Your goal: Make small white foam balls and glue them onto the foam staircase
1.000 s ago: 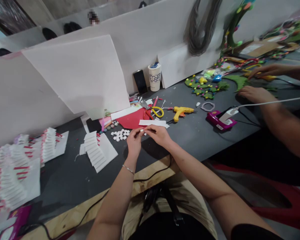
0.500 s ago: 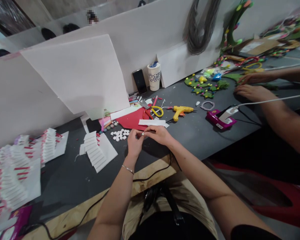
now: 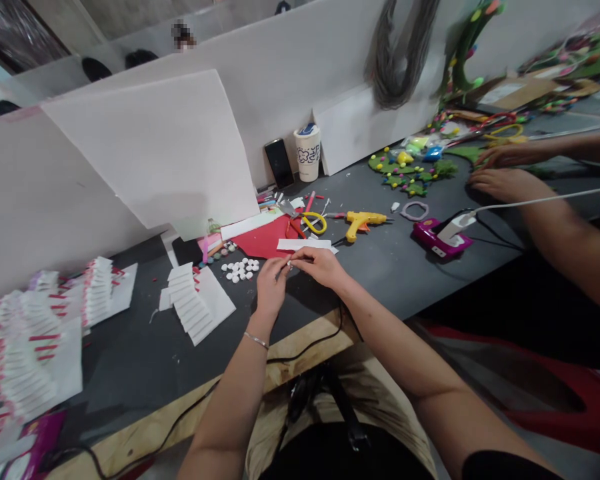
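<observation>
My left hand [image 3: 272,283] and my right hand [image 3: 320,267] meet fingertip to fingertip over the front of the dark table [image 3: 145,373]. Between their pinched fingers is a small white piece [image 3: 290,264], mostly covered. Just left of my left hand lie several round white pieces [image 3: 240,269]. Farther left, folded white strips [image 3: 193,308] rest in a fanned row on a white sheet [image 3: 219,295]. Beyond my fingers are a white paper strip [image 3: 304,245] and red paper [image 3: 263,239], with yellow-handled scissors [image 3: 314,223] close by.
A yellow glue gun [image 3: 363,224] lies right of the scissors, near a purple power strip [image 3: 441,240]. A cup [image 3: 308,155] and phone [image 3: 279,163] stand at the back. Another person's hands [image 3: 503,175] work over green felt at right. More folded strips [image 3: 25,353] fill the left.
My fingertips have shifted slightly upward and changed their angle around the small white piece. The other person's hands look almost unchanged.
</observation>
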The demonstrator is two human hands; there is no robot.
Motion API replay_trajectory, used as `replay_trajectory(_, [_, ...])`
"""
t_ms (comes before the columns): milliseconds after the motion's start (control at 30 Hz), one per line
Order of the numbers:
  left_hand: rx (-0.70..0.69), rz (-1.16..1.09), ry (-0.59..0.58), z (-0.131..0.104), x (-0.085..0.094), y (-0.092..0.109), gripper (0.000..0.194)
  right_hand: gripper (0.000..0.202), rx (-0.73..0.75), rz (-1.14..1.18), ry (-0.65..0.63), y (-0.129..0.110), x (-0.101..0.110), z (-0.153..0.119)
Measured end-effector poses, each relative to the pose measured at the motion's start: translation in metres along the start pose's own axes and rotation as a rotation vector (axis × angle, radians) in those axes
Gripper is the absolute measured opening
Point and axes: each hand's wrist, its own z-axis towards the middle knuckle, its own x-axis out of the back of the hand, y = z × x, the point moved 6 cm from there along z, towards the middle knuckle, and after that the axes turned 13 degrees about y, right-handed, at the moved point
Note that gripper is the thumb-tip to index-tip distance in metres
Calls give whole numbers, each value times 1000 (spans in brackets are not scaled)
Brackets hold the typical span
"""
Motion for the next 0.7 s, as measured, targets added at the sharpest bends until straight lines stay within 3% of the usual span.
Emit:
replay_trajectory(200, [35, -26, 72, 2, 6, 1, 20, 18, 11, 21, 21, -6, 5, 2])
replay_trajectory(533, [137, -98, 115, 1, 6, -4, 22, 17, 256, -99, 42, -25, 6, -3])
replay_trajectory(700, [149, -121, 129, 0, 6, -5, 20, 18, 303, -143, 41, -26, 4, -4])
